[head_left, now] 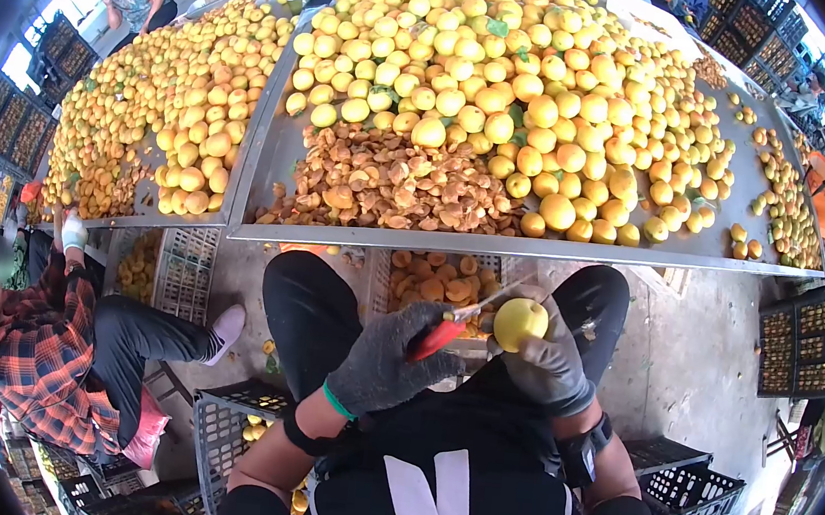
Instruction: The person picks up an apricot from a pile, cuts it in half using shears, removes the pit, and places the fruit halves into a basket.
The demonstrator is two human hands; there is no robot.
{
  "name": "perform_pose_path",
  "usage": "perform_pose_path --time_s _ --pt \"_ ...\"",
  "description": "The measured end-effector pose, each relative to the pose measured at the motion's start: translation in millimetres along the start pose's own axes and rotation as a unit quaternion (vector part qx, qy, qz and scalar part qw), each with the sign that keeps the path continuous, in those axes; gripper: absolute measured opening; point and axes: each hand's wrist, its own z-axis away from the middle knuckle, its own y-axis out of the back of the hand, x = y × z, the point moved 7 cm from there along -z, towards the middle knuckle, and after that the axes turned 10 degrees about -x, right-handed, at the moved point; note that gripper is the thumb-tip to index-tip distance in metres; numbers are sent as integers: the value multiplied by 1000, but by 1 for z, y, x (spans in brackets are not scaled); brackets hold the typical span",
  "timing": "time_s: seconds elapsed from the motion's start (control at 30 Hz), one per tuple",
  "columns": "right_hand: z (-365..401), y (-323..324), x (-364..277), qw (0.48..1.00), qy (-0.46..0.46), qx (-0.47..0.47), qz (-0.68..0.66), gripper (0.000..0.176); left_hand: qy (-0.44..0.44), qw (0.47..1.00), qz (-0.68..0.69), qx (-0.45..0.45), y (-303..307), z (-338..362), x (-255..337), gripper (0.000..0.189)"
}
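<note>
Two gloved hands meet above the person's lap, one knife (439,338) in the left hand (389,358) and one yellow fruit (520,324) in the right hand (554,369). One crate of halved fruit (438,282) stands beyond them, between the two knees and below the edge of the metal table (533,256). On that table lie one big heap of whole fruit (494,60), too many to count, and one lower pile of brownish pieces (405,181) near the edge, likewise uncountable. A second heap (200,125) covers the section to the left. Two black crates flank the person: one crate on the left (220,438), one crate on the right (699,499). One seated person in a plaid shirt (46,350) is at the far left.

The knife slants, its red handle low and to the left, its thin blade running up and to the right, away from the body; its long axis passes just beside the fruit's upper left side. Whether the edge touches the skin, I cannot tell. The fruit is round, so no long axis stands out.

The left hand is curled firmly around the red handle. The right hand is partly closed, thumb and fingers cupping the fruit from below and from the right.
</note>
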Motion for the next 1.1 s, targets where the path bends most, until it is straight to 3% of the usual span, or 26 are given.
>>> perform_pose_path --time_s 0.07,0.13,0.2,0.27,0.37,0.6,0.7,1.0,1.07,1.1 --pt "2 -1 -7 998 9 8 70 65 -74 992 -89 53 2 5 15 32" --pt "4 -6 -19 968 35 14 247 66 -59 992 -101 40 -3 9 15 38" --pt "2 -17 -24 973 39 20 228 64 -42 992 -116 28 -8 14 10 43" --pt "1 -26 -27 943 43 -16 331 61 -75 981 -168 58 -13 19 7 37" --pt "-1 -40 -31 908 75 -73 405 58 -53 967 -247 43 -19 23 1 33" --pt "-1 -40 -22 910 65 -73 404 57 -17 950 -312 23 -29 30 -12 36" --pt "1 -45 -19 913 52 -69 399 55 1 949 -315 4 -35 32 -21 28" --pt "-14 -46 -7 982 41 -52 178 57 24 946 -324 -11 -32 21 -28 37" --pt "-19 -40 -17 889 37 -14 456 57 22 950 -308 33 -22 15 -38 40" --pt "-20 -39 -19 876 11 9 482 58 21 950 -308 35 -22 15 -39 40"
